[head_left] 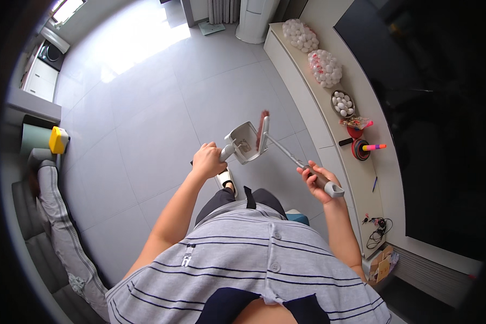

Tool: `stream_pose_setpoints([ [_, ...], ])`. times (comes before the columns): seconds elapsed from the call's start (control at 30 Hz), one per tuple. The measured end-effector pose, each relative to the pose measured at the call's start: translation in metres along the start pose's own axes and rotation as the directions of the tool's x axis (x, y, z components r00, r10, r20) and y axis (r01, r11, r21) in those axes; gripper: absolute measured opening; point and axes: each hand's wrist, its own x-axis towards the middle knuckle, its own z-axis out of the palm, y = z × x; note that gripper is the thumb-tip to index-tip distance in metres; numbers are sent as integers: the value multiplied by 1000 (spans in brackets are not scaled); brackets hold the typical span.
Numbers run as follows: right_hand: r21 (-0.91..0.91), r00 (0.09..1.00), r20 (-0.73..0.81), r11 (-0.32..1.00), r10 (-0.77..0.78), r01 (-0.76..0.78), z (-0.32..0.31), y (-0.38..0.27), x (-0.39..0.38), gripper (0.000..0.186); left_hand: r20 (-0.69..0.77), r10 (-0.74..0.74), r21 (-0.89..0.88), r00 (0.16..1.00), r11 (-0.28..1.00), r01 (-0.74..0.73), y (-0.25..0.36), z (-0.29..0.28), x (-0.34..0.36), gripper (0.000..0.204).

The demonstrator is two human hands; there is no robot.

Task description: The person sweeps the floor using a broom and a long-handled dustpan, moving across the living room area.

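Observation:
My left hand (207,160) is closed round the grey handle of a dustpan (245,141), held out in front of me at mid-picture. The pan is pale grey, with its hollow side showing and some greyish patch inside that I cannot make out. In my right hand (321,182) rests the handle of a small broom (286,152), its fingers curled about the grip. The broom's thin grey shaft runs up and left to a head with reddish-brown bristles (263,129), which stands at the pan's right edge. Whether bristles and pan touch, I cannot tell.
Along the right runs a low white cabinet (308,89) bearing bags of white balls (325,68), a bowl of white egg-shaped things (343,103), toys and black cables (380,232). A large dark screen (432,135) is behind it. A grey sofa (35,243) lines the left.

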Motion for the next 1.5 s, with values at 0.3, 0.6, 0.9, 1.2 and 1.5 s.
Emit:
stream_pose_setpoints([
  [0.3,-378,975,-172,923,-142,68,-7,-16,63,20,118,159,101,980,980,-171,-63,-15,71,17],
  [0.6,-601,874,-339,795,-348,84,-36,-49,115,20,117,59,86,991,994,-69,-88,-25,80,13],
  [0.9,27,956,-283,996,-77,89,-57,-71,91,21,142,23,103,990,994,-38,-97,-17,95,13],
  [1.2,-526,832,-475,851,-286,-8,-96,-43,46,12,145,1,124,989,992,-19,-116,-6,98,12],
  [1.5,-770,763,-422,638,-490,-17,-122,-42,92,36,167,-67,174,984,984,37,-147,-1,85,14],
])
